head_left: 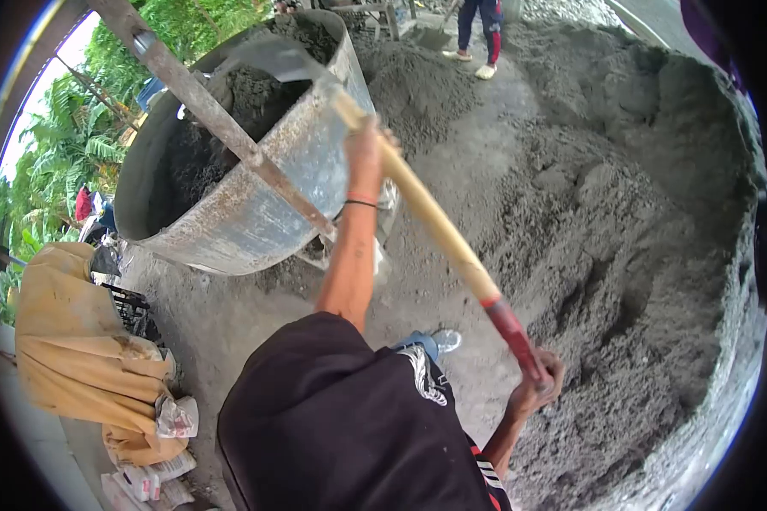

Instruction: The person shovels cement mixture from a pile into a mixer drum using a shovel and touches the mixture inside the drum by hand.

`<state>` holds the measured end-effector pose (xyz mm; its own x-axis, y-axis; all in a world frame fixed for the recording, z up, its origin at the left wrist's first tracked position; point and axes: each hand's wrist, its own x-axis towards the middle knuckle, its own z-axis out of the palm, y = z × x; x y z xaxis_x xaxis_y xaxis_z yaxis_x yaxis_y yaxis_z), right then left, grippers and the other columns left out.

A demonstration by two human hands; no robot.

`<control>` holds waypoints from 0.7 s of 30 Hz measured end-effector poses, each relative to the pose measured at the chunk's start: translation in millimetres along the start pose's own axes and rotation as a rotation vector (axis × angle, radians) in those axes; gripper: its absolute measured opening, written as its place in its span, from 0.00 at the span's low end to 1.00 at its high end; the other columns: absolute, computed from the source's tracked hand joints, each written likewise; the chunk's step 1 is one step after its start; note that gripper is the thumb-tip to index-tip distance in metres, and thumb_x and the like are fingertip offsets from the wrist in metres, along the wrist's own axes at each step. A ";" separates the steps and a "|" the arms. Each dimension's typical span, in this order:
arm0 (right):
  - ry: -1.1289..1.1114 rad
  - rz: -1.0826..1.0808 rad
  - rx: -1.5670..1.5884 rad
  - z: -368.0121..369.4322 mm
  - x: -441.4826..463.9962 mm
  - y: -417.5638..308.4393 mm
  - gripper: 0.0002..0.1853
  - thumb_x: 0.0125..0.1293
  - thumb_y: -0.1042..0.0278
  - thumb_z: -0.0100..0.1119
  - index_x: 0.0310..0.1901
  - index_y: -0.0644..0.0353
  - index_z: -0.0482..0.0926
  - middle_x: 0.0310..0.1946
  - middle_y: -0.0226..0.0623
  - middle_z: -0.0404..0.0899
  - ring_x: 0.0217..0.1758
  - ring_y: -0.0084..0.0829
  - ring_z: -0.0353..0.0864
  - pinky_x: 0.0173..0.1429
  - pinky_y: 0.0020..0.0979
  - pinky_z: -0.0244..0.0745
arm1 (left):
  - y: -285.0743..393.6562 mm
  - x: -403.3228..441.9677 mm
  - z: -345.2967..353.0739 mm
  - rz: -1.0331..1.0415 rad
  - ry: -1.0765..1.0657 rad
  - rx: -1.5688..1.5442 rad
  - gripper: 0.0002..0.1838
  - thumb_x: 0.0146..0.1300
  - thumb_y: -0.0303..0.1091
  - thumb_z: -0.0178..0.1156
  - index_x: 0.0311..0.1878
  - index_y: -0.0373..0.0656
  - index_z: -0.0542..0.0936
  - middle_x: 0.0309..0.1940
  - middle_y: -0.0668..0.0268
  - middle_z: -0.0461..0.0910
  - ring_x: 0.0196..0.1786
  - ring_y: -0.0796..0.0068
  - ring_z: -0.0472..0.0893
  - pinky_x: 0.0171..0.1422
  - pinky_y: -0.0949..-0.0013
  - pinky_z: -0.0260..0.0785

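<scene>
A long-handled shovel point(439, 223) slants across the middle of the view. My left hand point(366, 153) is wrapped round the wooden shaft near the blade. At the shaft's other end, my right hand point(540, 381) grips the red handle. The grey blade, blurred, is over the rim of a large round metal mixer point(268, 200). Inside the mixer lies dark grey material point(251, 102), partly hidden by the blade and a diagonal bar.
Heaped grey sand point(605, 247) covers the right side. A person point(480, 30) stands at the top. A tan tarp point(85, 332) drapes over something at the left, above white bags point(149, 477). A rusty metal bar point(196, 98) crosses the mixer.
</scene>
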<state>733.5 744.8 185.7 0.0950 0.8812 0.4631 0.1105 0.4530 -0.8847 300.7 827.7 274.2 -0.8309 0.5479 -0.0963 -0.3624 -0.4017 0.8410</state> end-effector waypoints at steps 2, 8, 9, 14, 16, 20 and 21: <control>0.094 0.313 0.105 -30.8 -41.9 38.3 0.10 0.58 0.67 0.60 0.30 0.63 0.72 0.20 0.37 0.75 0.21 0.32 0.76 0.29 0.31 0.74 | -40.4 -40.2 29.1 -0.013 -0.071 0.070 0.11 0.63 0.37 0.60 0.37 0.44 0.68 0.20 0.68 0.71 0.18 0.73 0.74 0.21 0.67 0.69; 0.678 1.051 0.361 -125.7 -244.6 24.8 0.06 0.56 0.71 0.54 0.31 0.63 0.70 0.16 0.36 0.71 0.14 0.28 0.72 0.19 0.28 0.69 | -270.6 -186.4 3.8 -0.706 -0.353 0.132 0.13 0.61 0.38 0.64 0.30 0.47 0.69 0.19 0.69 0.68 0.19 0.74 0.72 0.23 0.68 0.68; 0.798 1.076 0.332 -131.5 -272.8 -2.7 0.05 0.55 0.71 0.54 0.31 0.63 0.71 0.15 0.35 0.68 0.13 0.27 0.70 0.18 0.29 0.68 | -307.3 -224.6 -16.6 -0.814 -0.392 0.239 0.14 0.61 0.39 0.64 0.29 0.47 0.69 0.18 0.69 0.68 0.18 0.74 0.72 0.23 0.67 0.69; 1.332 1.294 0.187 -174.9 -464.8 -98.7 0.06 0.56 0.69 0.53 0.35 0.60 0.73 0.18 0.29 0.67 0.17 0.23 0.66 0.20 0.27 0.66 | -457.0 -446.8 -186.2 -1.333 -0.584 0.632 0.11 0.61 0.35 0.60 0.32 0.39 0.70 0.18 0.57 0.74 0.17 0.61 0.75 0.20 0.56 0.72; 1.484 1.356 0.155 -178.1 -502.8 -138.4 0.07 0.57 0.68 0.53 0.35 0.59 0.74 0.18 0.27 0.66 0.18 0.21 0.66 0.19 0.25 0.65 | -473.6 -533.8 -251.7 -1.550 -0.480 0.812 0.08 0.63 0.32 0.59 0.34 0.41 0.70 0.18 0.60 0.72 0.18 0.63 0.75 0.23 0.57 0.72; 1.701 1.392 0.152 -189.7 -564.3 -152.4 0.06 0.58 0.67 0.53 0.35 0.59 0.74 0.18 0.27 0.66 0.16 0.20 0.66 0.18 0.23 0.64 | -505.8 -645.1 -359.3 -1.643 -0.595 1.125 0.10 0.61 0.33 0.61 0.36 0.38 0.72 0.23 0.59 0.76 0.22 0.65 0.79 0.27 0.58 0.77; 1.780 1.398 0.211 -193.2 -562.5 -144.2 0.05 0.59 0.68 0.54 0.35 0.58 0.74 0.18 0.26 0.67 0.15 0.20 0.66 0.17 0.23 0.63 | -511.6 -654.7 -371.3 -1.663 -0.610 1.173 0.11 0.60 0.34 0.61 0.36 0.38 0.72 0.23 0.59 0.76 0.22 0.65 0.79 0.26 0.58 0.77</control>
<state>855.2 157.7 63.3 0.5035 -0.3580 -0.7864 -0.8474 -0.0269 -0.5303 873.3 402.0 -290.6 0.2042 0.0266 -0.9786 0.1361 0.9892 0.0552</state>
